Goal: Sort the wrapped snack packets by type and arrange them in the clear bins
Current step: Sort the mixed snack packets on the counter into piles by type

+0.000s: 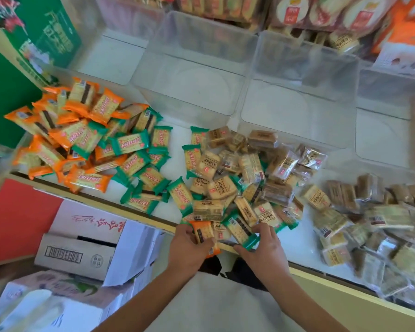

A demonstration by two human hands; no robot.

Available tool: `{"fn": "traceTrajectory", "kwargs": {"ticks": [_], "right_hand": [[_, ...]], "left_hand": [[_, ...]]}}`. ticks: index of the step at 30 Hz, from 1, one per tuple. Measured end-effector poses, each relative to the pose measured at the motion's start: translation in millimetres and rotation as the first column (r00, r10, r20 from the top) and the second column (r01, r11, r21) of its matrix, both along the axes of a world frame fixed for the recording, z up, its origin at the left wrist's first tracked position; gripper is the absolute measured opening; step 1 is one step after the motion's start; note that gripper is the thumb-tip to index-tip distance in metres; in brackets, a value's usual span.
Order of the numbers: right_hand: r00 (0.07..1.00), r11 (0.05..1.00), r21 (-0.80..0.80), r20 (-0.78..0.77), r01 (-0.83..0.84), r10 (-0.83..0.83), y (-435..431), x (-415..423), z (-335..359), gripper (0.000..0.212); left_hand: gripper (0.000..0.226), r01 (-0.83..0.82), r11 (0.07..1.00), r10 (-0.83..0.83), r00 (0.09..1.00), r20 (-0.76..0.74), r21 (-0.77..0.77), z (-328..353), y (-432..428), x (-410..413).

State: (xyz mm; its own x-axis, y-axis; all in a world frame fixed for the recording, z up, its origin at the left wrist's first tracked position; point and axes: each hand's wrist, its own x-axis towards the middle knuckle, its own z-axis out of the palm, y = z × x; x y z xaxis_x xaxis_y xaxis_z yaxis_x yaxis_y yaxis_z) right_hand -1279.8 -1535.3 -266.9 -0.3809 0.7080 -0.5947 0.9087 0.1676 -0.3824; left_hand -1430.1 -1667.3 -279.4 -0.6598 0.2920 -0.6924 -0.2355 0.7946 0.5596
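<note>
The left hand [189, 245] curls its fingers round a flat orange-wrapped cracker packet [203, 232] at the front lip of the white surface [302, 245]. Just beside it, the right hand [265, 245] pinches a green-wrapped cracker packet [240, 230] between thumb and fingers. Both packets sit at the near end of a mixed heap of tan clear-wrapped biscuit packets [240, 168], which spreads toward 12 o'clock from the hands. At 10 o'clock lies a loose band of green packets [139, 161], and beyond it an orange pile [65, 125]. At 3 o'clock there is a heap of brown clear-wrapped packets [369, 212]. The empty clear plastic bins [194, 68] stand in a row from 12 to 1 o'clock, behind everything and well apart from the hands.

The likeliest slip is at the edge. Both grips are right at the lip, so a slick wrapper sliding free would probably drop toward the cardboard boxes [74, 255] at 8 o'clock below. Lifting from under the heap could also drag neighbouring packets over the lip. Each hand holds a different type, so a hurried reach across the piles to the bins could land a packet with the wrong kind.
</note>
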Motion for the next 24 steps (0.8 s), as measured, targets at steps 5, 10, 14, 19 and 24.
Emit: {"fn": "traceTrajectory", "kwargs": {"ticks": [5, 10, 14, 19, 24], "right_hand": [[0.995, 0.994, -0.026, 0.013, 0.104, -0.104, 1, -2, -4, 0.047], [0.983, 0.985, -0.048, -0.064, 0.166, -0.169, 4, 8, 10, 0.062], [0.971, 0.975, -0.051, -0.095, 0.215, -0.219, -1, 21, 25, 0.051], [0.937, 0.955, -0.174, -0.217, 0.239, -0.274, -13, 15, 49, 0.039], [0.897, 0.931, -0.196, -0.267, 0.307, -0.352, 0, -16, 45, 0.039]], "left_hand": [[0.064, -0.061, 0.996, 0.061, 0.998, 0.006, 0.061, -9, 18, 2], [0.038, 0.083, 0.994, -0.086, 0.996, 0.030, 0.077, -8, 23, -2], [0.029, 0.181, 0.982, -0.178, 0.982, -0.059, 0.061, -8, 11, -9], [0.031, 0.006, 0.989, -0.011, 0.999, 0.031, 0.146, -5, 12, -13], [0.027, -0.210, 0.953, 0.201, 0.977, 0.064, 0.218, 6, 14, -40]]}}
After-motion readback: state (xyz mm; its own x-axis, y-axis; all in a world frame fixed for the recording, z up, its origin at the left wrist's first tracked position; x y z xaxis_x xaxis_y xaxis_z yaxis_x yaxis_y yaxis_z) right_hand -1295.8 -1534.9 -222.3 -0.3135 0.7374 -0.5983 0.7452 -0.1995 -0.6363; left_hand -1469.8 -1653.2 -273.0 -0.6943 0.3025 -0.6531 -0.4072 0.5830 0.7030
